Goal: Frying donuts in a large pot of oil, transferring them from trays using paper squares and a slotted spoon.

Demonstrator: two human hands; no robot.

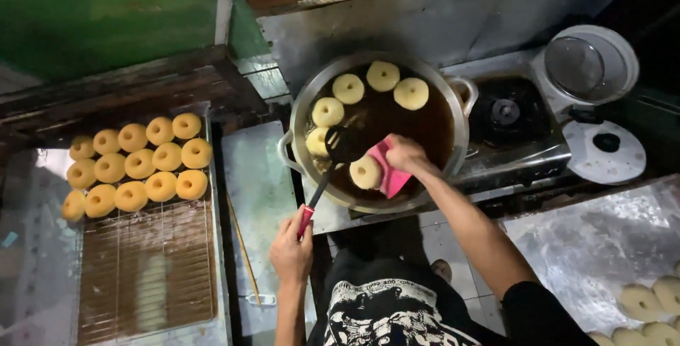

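While the left hand (292,250) closes its fingers round the red handle of a black skimmer (345,144), the skimmer's head sits over the oil at centre frame, touching a pale doughnut at the pan's left side. Right hand (405,153) pinches a pink scraper (389,170), fingers closed on it, with a raw dough ring (366,172) resting at the scraper's edge, low over the oil near the front rim. Big metal frying pan (304,98) holds dark oil and five more floating pale rings, mostly along the upper left arc.

Left of frame: wire cooling rack (145,268) with fried golden doughnuts (134,165) in three rows on its upper part. Thin wooden stick (243,247) lies on the steel tray between rack and pan. Right of the pan: second gas burner (505,112), unlit, then a round glass lid (591,63) upper right and a white round lid below it. Lower right corner: uncooked dough rings (648,310) on a floured surface. Green wall upper left. Dark shirt with a white print at bottom centre.
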